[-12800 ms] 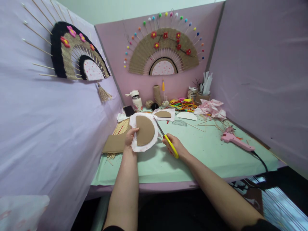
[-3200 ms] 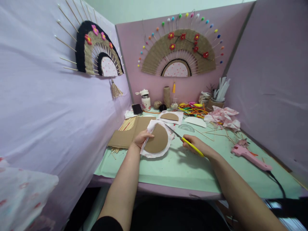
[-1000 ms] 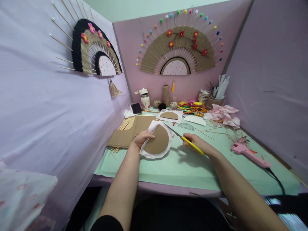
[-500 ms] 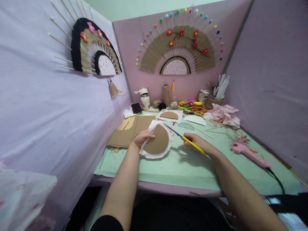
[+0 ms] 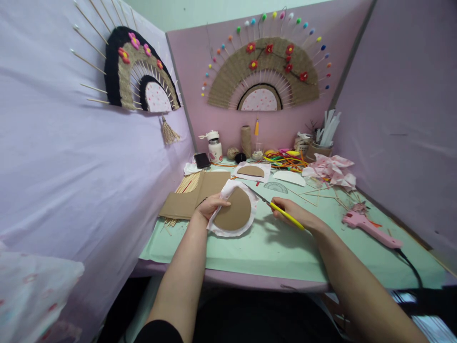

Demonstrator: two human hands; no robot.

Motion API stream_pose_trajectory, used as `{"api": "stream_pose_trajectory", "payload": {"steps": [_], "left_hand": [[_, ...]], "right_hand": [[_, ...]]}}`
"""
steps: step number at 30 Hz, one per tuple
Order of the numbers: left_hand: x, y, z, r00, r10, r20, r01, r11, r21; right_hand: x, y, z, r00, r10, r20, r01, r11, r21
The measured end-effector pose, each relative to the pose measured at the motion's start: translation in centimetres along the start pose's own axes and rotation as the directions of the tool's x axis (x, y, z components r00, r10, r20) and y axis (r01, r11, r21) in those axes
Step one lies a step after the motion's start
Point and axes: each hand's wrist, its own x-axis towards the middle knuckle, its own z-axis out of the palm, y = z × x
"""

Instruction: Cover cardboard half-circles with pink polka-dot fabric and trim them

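Observation:
My left hand point(image 5: 211, 206) grips the left edge of a rounded cardboard piece point(image 5: 233, 212), thumb on its brown face. Pale pink-white fabric point(image 5: 228, 233) lies behind the cardboard and shows as a margin around it, with small cuts along the edge. In my right hand point(image 5: 287, 210) is a pair of scissors point(image 5: 285, 214) with yellow handles. Their blades point up and left, close to the upper right edge of the fabric; whether they touch it I cannot tell. Both the piece and the scissors are held above the green tabletop point(image 5: 264, 259).
A pink glue gun point(image 5: 371, 230) with a black cord lies at the right. Folded cardboard point(image 5: 182, 205) and thin sticks are on the left. Behind are a half-round cardboard on fabric point(image 5: 251, 170), a protractor point(image 5: 276, 187), a white bottle point(image 5: 215, 148) and crumpled fabric point(image 5: 332, 171).
Almost nothing differs. The cardboard piece with its fabric has shifted very slightly, and the scissors stay near its upper right edge.

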Motion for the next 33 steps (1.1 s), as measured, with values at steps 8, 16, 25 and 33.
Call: {"api": "stream_pose_trajectory", "payload": {"steps": [8, 16, 25, 33], "left_hand": [[0.17, -0.22, -0.18, 0.999, -0.037, 0.022, 0.036, 0.999, 0.015], [0.18, -0.17, -0.17, 0.998, -0.052, 0.037, 0.051, 0.998, 0.020], [0.15, -0.14, -0.13, 0.998, -0.063, 0.032, 0.062, 0.998, 0.016], [0.20, -0.09, 0.17, 0.999, -0.038, 0.003, 0.038, 0.999, -0.022]], "right_hand": [[-0.06, -0.20, -0.01, 1.000, 0.014, 0.006, -0.014, 1.000, -0.003], [-0.05, -0.01, -0.01, 1.000, 0.006, 0.002, -0.006, 1.000, 0.023], [0.14, 0.47, 0.12, 1.000, -0.001, -0.015, 0.001, 0.999, 0.032], [0.16, 0.72, 0.14, 1.000, -0.003, -0.030, 0.004, 0.999, 0.045]]}}
